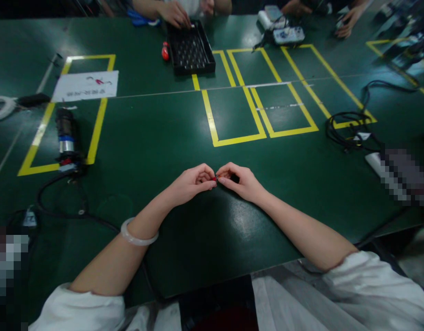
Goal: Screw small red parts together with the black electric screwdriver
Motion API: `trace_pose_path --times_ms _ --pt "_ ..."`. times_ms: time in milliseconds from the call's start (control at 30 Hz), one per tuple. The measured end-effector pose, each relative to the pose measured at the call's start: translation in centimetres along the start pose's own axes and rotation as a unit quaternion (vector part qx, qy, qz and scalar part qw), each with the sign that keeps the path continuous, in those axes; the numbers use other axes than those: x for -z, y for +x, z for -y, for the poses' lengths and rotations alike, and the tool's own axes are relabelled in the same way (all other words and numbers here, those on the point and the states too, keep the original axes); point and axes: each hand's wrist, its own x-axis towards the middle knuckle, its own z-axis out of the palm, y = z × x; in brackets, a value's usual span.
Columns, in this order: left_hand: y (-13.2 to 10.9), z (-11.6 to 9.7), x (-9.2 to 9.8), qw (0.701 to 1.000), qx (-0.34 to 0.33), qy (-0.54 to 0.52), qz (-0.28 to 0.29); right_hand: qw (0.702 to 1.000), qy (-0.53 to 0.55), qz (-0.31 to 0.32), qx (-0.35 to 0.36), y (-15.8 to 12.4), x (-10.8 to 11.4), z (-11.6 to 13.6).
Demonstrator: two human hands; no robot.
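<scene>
My left hand (194, 183) and my right hand (240, 181) meet fingertip to fingertip above the green table (156, 151). Between them is a small red and dark part (215, 178), too small to name. The left thumb and fingers pinch its red end. On the other side, the right thumb and forefinger close on its dark end. Most of the part is hidden by my fingers. A pale bangle circles my left wrist.
Yellow tape marks rectangles on the table. A black tray (191, 50) and a red object (165, 51) lie across from me, near another person's hand. An electric screwdriver (66, 133) with a cable lies left; a coiled black cable (346, 131) lies right.
</scene>
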Motion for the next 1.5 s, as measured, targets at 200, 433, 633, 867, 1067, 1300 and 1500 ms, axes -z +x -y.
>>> trace_pose_path --times_ms 200,433,633,867,1067,1300,1500 --pt "-0.14 -0.07 0.04 1.0 -0.015 0.007 -0.005 0.999 -0.021 0.007 0.033 -0.03 0.21 -0.08" --pt "-0.07 -0.03 0.14 1.0 -0.016 0.003 -0.008 0.997 -0.04 0.007 0.059 -0.09 0.22 -0.19" --pt "-0.04 -0.01 0.08 1.0 -0.025 -0.004 -0.011 0.997 -0.06 0.004 0.039 0.0 0.24 -0.31" --pt "-0.03 0.19 0.05 0.999 -0.03 -0.002 -0.018 0.995 -0.093 0.013 0.041 0.06 0.21 -0.4" --pt "-0.06 0.29 0.12 0.999 -0.028 -0.006 -0.018 0.995 -0.092 0.01 0.045 0.0 0.22 -0.51" --pt "-0.02 0.55 0.26 0.999 -0.029 0.003 -0.016 0.994 -0.091 0.01 0.056 0.07 0.26 -0.35" --pt "-0.06 0.31 0.21 0.999 -0.025 0.011 -0.019 0.995 -0.088 0.009 0.053 0.07 0.22 -0.2"
